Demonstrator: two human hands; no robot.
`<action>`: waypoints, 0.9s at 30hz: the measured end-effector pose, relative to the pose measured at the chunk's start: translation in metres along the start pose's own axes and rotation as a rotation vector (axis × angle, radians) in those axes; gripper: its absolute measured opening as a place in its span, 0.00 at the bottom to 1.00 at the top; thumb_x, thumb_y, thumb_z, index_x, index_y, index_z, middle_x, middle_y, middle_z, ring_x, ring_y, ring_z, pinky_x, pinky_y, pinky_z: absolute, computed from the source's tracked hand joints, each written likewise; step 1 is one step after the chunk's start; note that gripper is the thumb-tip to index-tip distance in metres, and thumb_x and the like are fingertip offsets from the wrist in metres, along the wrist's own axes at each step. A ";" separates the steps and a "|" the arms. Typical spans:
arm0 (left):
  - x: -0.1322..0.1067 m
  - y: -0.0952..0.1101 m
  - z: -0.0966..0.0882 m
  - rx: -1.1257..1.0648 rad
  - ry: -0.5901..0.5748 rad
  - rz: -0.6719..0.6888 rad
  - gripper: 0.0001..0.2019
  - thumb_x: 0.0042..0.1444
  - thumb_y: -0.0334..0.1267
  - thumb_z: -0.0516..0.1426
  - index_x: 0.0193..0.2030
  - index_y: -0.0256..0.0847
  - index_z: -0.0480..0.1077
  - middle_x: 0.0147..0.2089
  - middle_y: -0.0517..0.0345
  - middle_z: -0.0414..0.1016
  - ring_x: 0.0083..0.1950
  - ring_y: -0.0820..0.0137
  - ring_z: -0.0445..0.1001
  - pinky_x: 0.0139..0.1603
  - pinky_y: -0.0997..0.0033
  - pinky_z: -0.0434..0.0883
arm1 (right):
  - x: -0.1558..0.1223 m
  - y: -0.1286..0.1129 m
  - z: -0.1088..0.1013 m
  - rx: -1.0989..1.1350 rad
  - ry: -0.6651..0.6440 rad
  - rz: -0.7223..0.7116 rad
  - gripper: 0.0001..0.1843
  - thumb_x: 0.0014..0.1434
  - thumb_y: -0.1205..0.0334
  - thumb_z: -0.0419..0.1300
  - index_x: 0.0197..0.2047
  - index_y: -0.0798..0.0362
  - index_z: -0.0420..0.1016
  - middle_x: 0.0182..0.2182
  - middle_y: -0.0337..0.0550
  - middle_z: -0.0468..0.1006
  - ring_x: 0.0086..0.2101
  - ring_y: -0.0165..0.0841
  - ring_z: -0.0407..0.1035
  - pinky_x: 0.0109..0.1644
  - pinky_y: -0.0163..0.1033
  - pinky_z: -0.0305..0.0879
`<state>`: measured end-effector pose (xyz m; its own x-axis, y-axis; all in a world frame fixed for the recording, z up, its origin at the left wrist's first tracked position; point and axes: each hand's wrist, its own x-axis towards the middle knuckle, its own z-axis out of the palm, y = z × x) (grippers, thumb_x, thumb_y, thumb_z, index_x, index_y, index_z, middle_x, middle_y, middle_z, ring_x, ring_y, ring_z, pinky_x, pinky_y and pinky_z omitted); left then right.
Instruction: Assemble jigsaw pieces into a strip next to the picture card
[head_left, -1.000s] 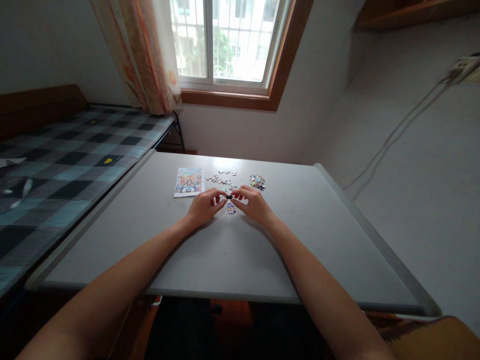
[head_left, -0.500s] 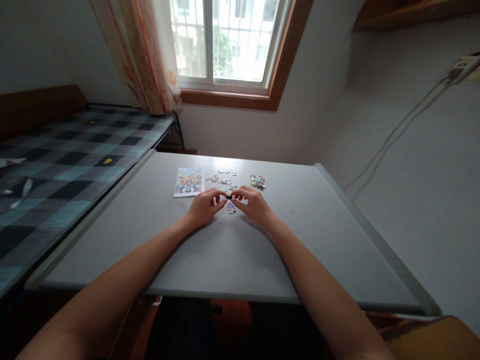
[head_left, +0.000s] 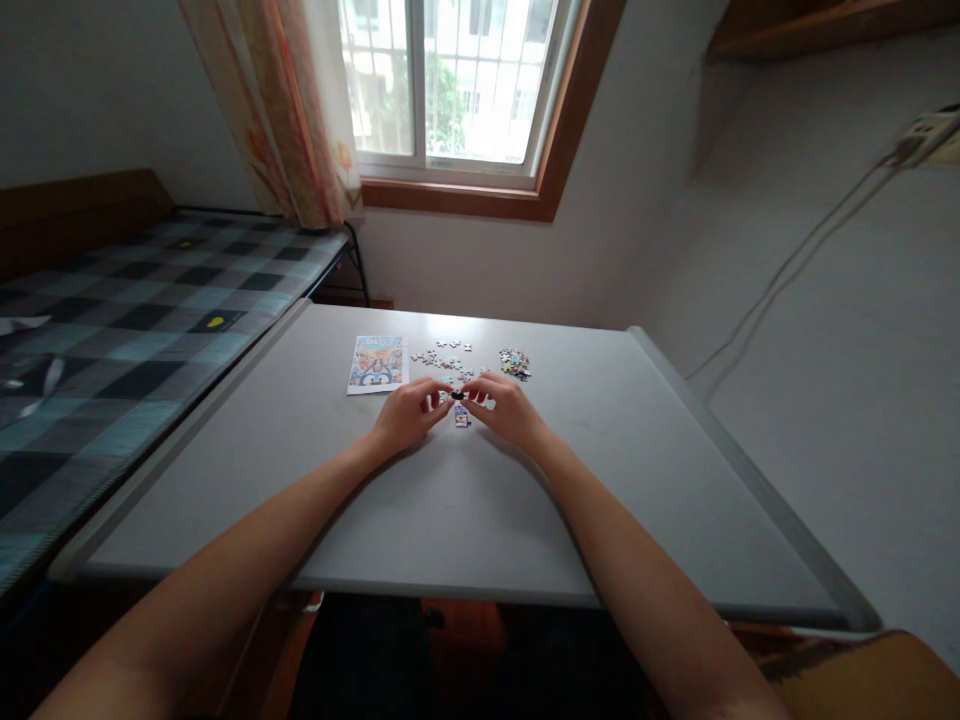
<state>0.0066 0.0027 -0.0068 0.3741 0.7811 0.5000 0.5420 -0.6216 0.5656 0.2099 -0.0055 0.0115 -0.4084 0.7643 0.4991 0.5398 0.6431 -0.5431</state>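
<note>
Hardly anything has moved since the earlier frames in the head view; both bare hands, the left [head_left: 405, 412] and the right [head_left: 511, 408], keep the same pose, and any shift of the fingertips is too slight to tell from a sway of the camera. Between them is a small, black, flat-looking piece [head_left: 457, 396], near the middle of the pale grey, smooth tabletop [head_left: 465, 510]; thumb and fingers of each hand are bent nearly closed, pinching it from opposite sides; whether it is one piece or two joined ones cannot be told, nor whether it touches the surface beneath. So little change suggests careful fitting or adjusting at the fingertips; no release shows.

Just on the person's side of the piece lies a small, purple-and-white patterned puzzle block [head_left: 462, 416], apart from the fingers; beyond the hands are scattered, mostly pale loose puzzle pieces [head_left: 441, 360], and to their right, well apart, a multicoloured heap of puzzle pieces [head_left: 515, 364]; near the left hand lies a white-edged, rectangular printed sheet [head_left: 377, 363] with a blue penguin picture.
</note>
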 end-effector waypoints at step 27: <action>0.000 -0.001 0.000 0.005 -0.032 -0.039 0.10 0.58 0.41 0.57 0.43 0.42 0.75 0.27 0.63 0.72 0.24 0.77 0.67 0.28 0.77 0.65 | 0.000 0.000 -0.001 -0.004 -0.055 0.043 0.07 0.59 0.65 0.60 0.40 0.53 0.77 0.31 0.41 0.75 0.31 0.29 0.68 0.39 0.36 0.64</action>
<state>0.0066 0.0032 -0.0072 0.3759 0.8064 0.4565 0.5608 -0.5902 0.5807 0.2107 -0.0062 0.0123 -0.4245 0.7929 0.4371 0.5607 0.6093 -0.5607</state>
